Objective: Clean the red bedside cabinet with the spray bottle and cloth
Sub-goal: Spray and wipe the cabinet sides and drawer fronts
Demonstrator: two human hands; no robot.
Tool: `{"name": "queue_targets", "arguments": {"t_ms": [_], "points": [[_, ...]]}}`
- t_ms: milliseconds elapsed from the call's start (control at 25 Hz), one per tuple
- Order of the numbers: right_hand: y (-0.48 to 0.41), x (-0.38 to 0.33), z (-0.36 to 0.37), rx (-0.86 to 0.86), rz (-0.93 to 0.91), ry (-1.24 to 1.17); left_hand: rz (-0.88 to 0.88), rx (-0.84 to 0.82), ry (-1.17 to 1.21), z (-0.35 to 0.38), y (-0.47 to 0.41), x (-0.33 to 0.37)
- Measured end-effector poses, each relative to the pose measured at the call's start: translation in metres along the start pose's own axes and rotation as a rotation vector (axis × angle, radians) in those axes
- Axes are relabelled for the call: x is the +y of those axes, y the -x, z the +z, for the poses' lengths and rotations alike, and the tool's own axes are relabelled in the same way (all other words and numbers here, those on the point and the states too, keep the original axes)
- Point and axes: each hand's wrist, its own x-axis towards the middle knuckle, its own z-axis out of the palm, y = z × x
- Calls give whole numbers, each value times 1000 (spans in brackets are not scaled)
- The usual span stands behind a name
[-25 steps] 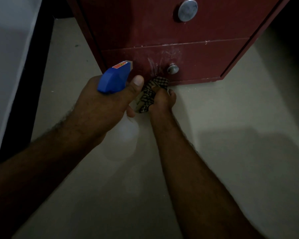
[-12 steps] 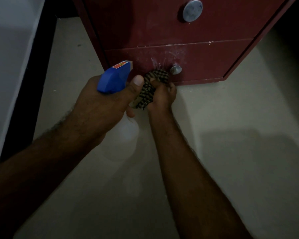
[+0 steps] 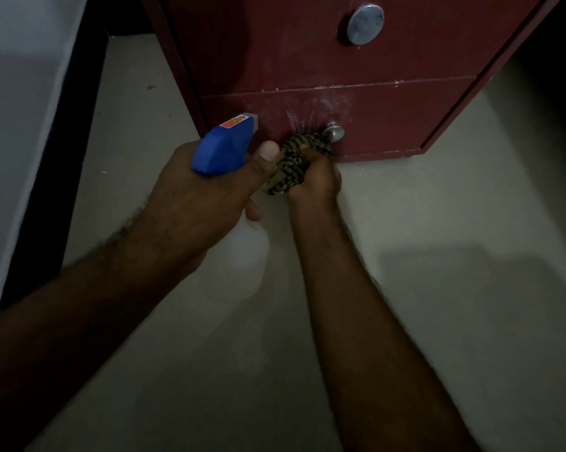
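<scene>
Red cabinet (image 3: 275, 47) has wet streaks (image 3: 302, 117) just above the cloth (image 3: 289, 171) bunched in the right hand (image 3: 317, 182), so I'd guess the wipe goes up; left hand (image 3: 203, 197) grips the spray bottle (image 3: 224, 148).

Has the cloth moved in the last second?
Yes. The cloth, gripped in the right hand, has shifted up the lower drawer front towards its knob, now reaching it.

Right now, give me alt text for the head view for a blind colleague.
The right hand presses a bunched checked cloth against the lower drawer of the red cabinet, just left of its metal knob. The left hand holds a blue-headed spray bottle beside it, nozzle toward the cabinet.
</scene>
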Motion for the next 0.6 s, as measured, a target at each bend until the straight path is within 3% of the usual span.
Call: {"name": "queue_targets", "arguments": {"t_ms": [440, 600], "points": [[11, 3, 11, -81, 81, 38, -27, -1, -20, -8, 7, 2], [12, 18, 3, -19, 110, 114, -25, 21, -19, -14, 8, 0]]}}
